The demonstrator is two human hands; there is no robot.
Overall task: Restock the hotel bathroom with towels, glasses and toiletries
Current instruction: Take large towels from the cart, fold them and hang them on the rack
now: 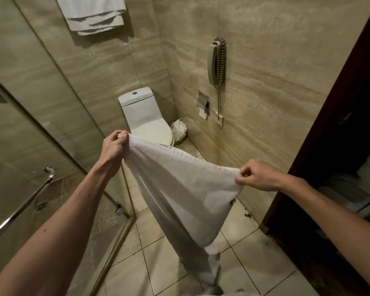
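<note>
While I have this white waffle-weave towel stretched out by its top edge, what should I watch before folding it? (newcomer)

Look at your grips first. Your left hand has its grip clamped on one top corner, thumb and fingers pinching the cloth. Your right hand has its grip closed on the other corner, lower than the left. So the top edge slopes down to the right, and I'd level that before anything else (supervisor)

And the bottom of it? (newcomer)

It hangs in the air in front of the white ceramic toilet and narrows to a twisted tail down by the beige tiled floor. Whether the tail touches the tiles I cannot tell. I'd raise both hands together so it clears, then give one shake to drop the twist out (supervisor)

Where does it go? (newcomer)

My guess is beside the folded white towels hanging high on the far wall, well apart from your hands. Fold it corner to corner first with the edges matched, since a limp cloth like this will likely sag and skew if one corner slips. Mind the glass shower door close on your left as you swing (supervisor)
</note>
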